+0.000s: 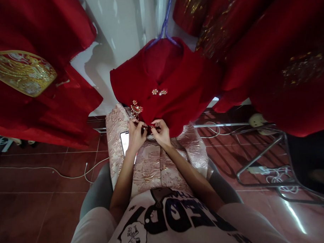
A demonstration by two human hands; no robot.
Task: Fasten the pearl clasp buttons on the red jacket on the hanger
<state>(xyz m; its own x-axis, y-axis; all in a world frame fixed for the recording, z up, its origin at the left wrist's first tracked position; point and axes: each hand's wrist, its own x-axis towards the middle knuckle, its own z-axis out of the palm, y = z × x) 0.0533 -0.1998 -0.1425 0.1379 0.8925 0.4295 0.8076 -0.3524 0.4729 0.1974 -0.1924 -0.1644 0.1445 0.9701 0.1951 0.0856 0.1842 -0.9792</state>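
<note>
Red garment (174, 85) between the hands (149, 130), purple hanger (164, 27) above

Free gap between cape (182, 81) and left garment (73, 99)

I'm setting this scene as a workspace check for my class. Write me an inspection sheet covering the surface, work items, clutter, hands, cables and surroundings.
Surface: shiny pink brocade fabric over the lap, creased.
Work items: red short-sleeved garment on a purple hanger; beaded clasp at its front, jewelled ornament towards the left hand.
Clutter: smartphone on the fabric, partly behind the left forearm.
Hands: left hand and right hand at the garment's lower front; exact grip too small to tell.
Cables: white cable across the floor at left; tangled white cables at right.
Surroundings: red garments hanging both sides, reddish tiled floor, metal-framed chair at right.
</note>
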